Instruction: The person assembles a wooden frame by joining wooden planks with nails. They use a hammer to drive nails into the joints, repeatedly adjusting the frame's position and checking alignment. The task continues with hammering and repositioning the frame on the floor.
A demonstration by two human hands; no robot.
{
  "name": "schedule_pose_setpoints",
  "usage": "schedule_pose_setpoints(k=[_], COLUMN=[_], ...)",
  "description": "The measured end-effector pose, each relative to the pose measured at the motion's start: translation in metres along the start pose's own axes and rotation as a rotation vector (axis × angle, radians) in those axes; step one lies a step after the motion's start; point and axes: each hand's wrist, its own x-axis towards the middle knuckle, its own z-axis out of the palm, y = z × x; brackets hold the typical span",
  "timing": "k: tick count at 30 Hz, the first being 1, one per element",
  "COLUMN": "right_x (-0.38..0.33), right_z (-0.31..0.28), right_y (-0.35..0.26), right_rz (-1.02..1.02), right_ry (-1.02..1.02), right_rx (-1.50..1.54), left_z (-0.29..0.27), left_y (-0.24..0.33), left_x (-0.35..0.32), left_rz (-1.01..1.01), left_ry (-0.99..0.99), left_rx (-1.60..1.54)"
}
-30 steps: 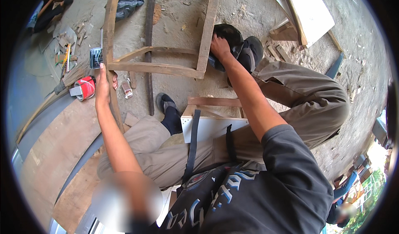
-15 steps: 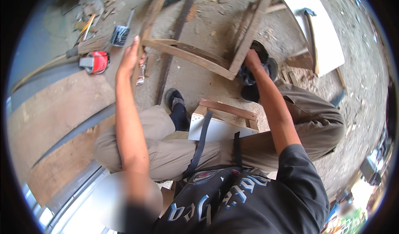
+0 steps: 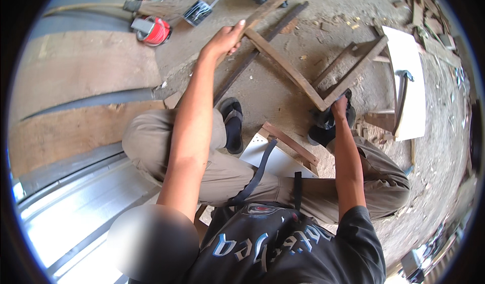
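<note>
A rough wooden frame (image 3: pixel 288 67) of nailed slats lies on the dirt floor in front of me. My left hand (image 3: pixel 225 39) grips its far left corner, where two slats cross. My right hand (image 3: pixel 339 107) is closed on the near right corner, just above my right shoe (image 3: pixel 323 125). I sit low on a small wooden stool (image 3: pixel 290 147) with a white top, with my left foot (image 3: pixel 232 122) beside a dark slat (image 3: pixel 252 57) that lies under the frame.
A red tape measure (image 3: pixel 154 30) and a small dark box (image 3: pixel 198 12) lie at the top left. A white board (image 3: pixel 409 92) with a hammer (image 3: pixel 401 97) on it lies to the right. Wooden planks (image 3: pixel 76 97) and metal sheeting (image 3: pixel 81 213) are at my left.
The frame has swung clockwise in the picture, and my left hand has shifted right along with it. My right hand has moved down and right, still on its corner.
</note>
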Motion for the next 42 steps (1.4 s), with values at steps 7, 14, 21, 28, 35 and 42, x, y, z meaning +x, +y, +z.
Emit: schedule_pose_setpoints(k=[7, 14, 21, 28, 35, 42], right_x=[-0.008, -0.006, -0.001, -0.018, 0.003, 0.029], right_z=[-0.024, -0.108, -0.142, -0.025, 0.029, 0.045], right_y=[-0.036, -0.073, -0.278, -0.37, -0.386, -0.369], right_rz=[-0.004, 0.217, -0.233, -0.258, -0.308, -0.364], right_ry=[-0.036, 0.684, 0.607, -0.141, -0.209, -0.181], right_rx=[-0.194, 0.042, 0.541, 0.618, 0.732, 0.702], left_z=[0.002, 0.002, 0.005, 0.002, 0.003, 0.007], left_y=[0.004, 0.006, 0.0, 0.006, -0.006, 0.004], left_x=[-0.006, -0.012, -0.009, -0.008, 0.003, 0.0], left_rz=[0.0, -0.018, -0.006, -0.027, 0.011, 0.065], left_ry=[0.028, -0.009, 0.002, -0.036, -0.024, 0.039], left_rx=[0.018, -0.062, -0.099, -0.181, -0.122, -0.028])
